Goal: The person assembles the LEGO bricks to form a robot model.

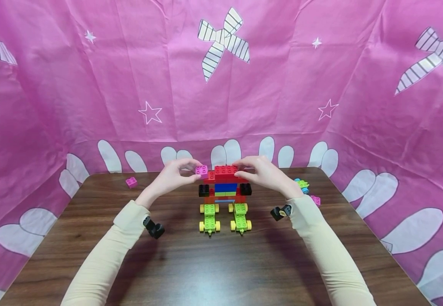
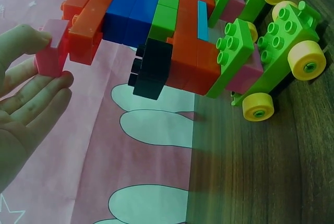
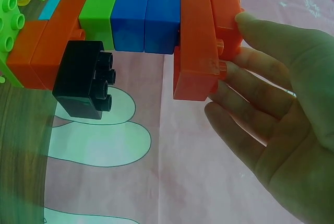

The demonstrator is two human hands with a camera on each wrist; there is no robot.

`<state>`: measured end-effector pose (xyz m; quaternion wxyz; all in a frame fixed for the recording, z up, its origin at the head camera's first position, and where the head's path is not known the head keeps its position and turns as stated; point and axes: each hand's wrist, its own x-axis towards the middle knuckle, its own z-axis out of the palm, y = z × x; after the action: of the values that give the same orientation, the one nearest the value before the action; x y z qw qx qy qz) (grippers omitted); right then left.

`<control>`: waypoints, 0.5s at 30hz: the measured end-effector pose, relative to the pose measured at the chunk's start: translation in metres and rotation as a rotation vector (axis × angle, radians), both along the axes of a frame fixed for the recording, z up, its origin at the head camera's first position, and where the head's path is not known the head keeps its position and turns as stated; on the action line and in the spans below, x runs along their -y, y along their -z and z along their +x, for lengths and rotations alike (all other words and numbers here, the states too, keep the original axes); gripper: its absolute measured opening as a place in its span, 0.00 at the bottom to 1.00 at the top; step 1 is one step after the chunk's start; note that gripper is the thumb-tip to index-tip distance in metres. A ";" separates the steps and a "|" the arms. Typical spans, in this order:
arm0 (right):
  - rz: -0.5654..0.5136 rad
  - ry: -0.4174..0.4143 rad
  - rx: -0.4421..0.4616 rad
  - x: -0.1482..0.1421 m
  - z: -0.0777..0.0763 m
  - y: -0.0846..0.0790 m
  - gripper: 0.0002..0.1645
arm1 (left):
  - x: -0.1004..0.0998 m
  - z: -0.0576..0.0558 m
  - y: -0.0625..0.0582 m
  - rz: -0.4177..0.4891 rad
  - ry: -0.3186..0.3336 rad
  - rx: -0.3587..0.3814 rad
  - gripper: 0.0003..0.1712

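Note:
A figure of toy building bricks [image 1: 225, 188] stands upright mid-table, with red, blue and green layers, black side bricks and two lime wheeled bases [image 1: 209, 219] under it. My left hand [image 1: 172, 175] pinches a pink brick [image 1: 201, 171] between thumb and fingers at the figure's upper left. In the left wrist view that pink brick [image 2: 51, 51] sits against the end of the red brick; whether it is pressed on I cannot tell. My right hand [image 1: 264, 173] grips the top red brick [image 1: 225, 171] at its right end, thumb in front and fingers behind.
One loose pink brick [image 1: 131, 182] lies at the table's back left. At the back right are a lime and blue wheeled piece [image 1: 302, 185] and another pink brick [image 1: 315, 200]. A pink patterned cloth [image 1: 191, 106] hangs behind the brown table [image 1: 191, 272].

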<state>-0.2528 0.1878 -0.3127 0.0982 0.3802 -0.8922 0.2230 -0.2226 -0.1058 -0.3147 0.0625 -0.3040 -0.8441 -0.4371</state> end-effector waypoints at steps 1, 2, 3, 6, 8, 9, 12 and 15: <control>0.000 0.000 -0.002 0.000 0.000 0.000 0.21 | 0.000 0.000 0.000 0.000 0.000 0.000 0.19; 0.000 0.001 -0.003 0.000 0.000 0.000 0.22 | 0.000 0.000 0.000 0.000 0.001 -0.001 0.19; 0.001 0.001 -0.003 0.000 -0.001 0.000 0.22 | -0.001 0.000 0.000 0.002 0.002 0.004 0.19; 0.000 0.005 -0.005 -0.001 -0.001 0.001 0.22 | 0.001 -0.011 0.009 0.011 0.009 0.006 0.19; 0.000 0.006 -0.006 -0.001 -0.001 0.001 0.22 | 0.003 -0.020 0.017 0.019 0.014 0.012 0.19; -0.001 0.005 -0.005 0.000 -0.001 0.001 0.22 | 0.005 -0.024 0.021 0.021 0.015 0.011 0.20; -0.002 0.003 -0.004 0.000 -0.001 0.001 0.22 | 0.007 -0.031 0.029 0.016 0.013 -0.002 0.20; -0.004 -0.001 -0.005 0.000 -0.001 0.001 0.21 | 0.007 -0.032 0.030 0.010 0.011 -0.019 0.19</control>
<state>-0.2543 0.1876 -0.3135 0.1012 0.3810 -0.8913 0.2240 -0.2544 -0.1128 -0.3449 0.0696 -0.3125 -0.8396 -0.4389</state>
